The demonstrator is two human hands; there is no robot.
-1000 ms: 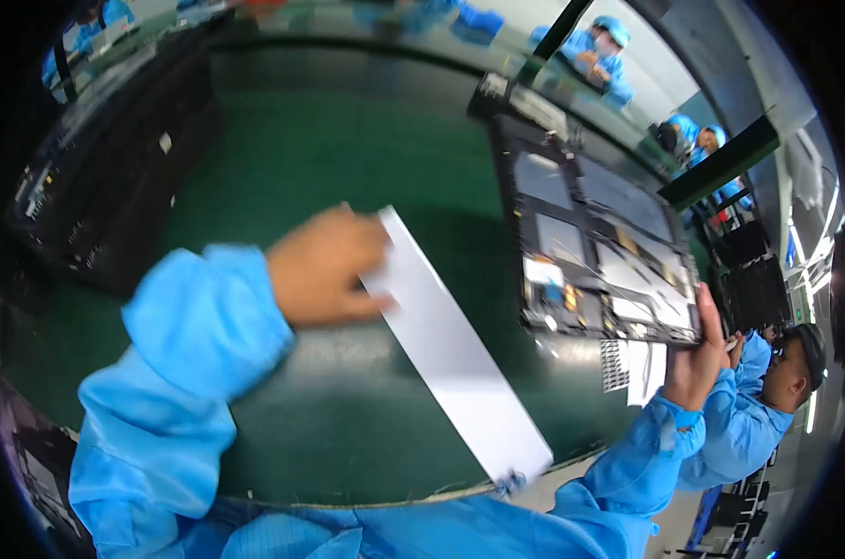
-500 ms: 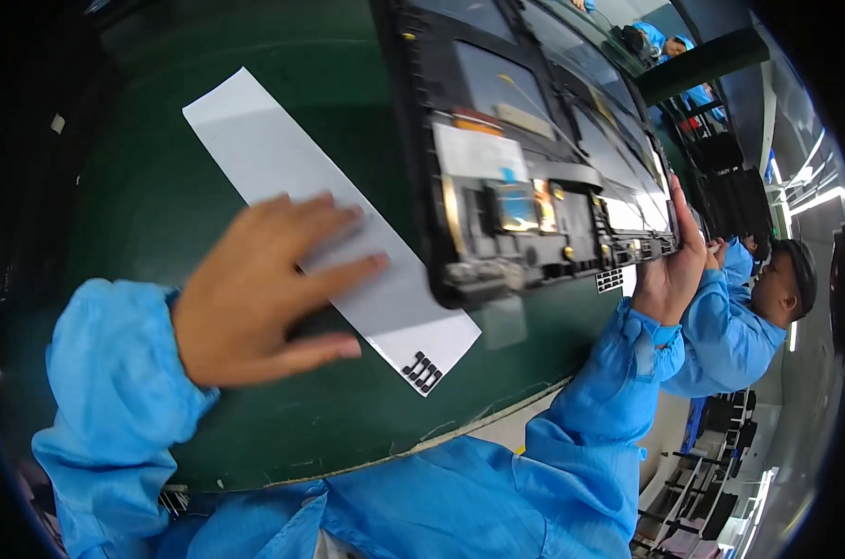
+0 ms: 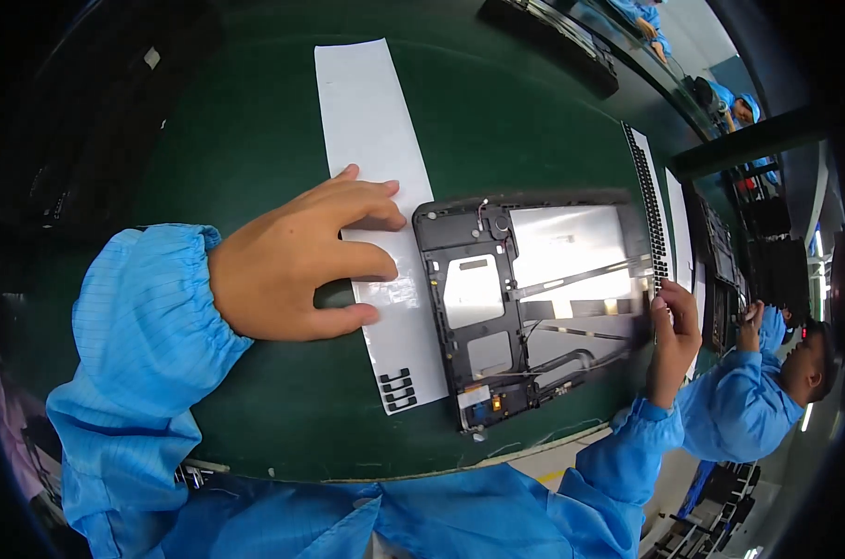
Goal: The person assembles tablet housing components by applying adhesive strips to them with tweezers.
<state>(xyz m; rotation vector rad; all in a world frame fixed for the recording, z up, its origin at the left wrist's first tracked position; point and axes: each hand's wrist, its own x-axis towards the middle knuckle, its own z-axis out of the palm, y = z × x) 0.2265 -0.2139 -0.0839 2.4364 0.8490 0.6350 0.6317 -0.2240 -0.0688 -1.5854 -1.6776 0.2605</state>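
Note:
A black tablet housing [image 3: 483,354] with exposed silver plates, wiring and a small circuit part lies nearly flat on the green table [image 3: 255,410]. My right hand [image 3: 676,340] grips its right edge between thumb and fingers. Just left of the housing is a long white backing sheet [image 3: 371,112], with several small black stick-on pieces [image 3: 397,389] at its near end. My left hand [image 3: 301,256] is spread over the sheet's middle, fingers apart and holding nothing. Its fingertips reach close to the housing's left edge; whether they press on the sheet is unclear.
Beyond the housing's right side lies another white sheet with a long row of black pieces [image 3: 648,196]. A dark slotted bar [image 3: 558,42] stands at the far edge. A co-worker in blue [image 3: 744,401] sits at the right, near more dark housings [image 3: 719,252].
The housing has come down from a raised, tilted position to the table, right of the sheet. The white sheet now appears straighter up and down. My left hand stays over it.

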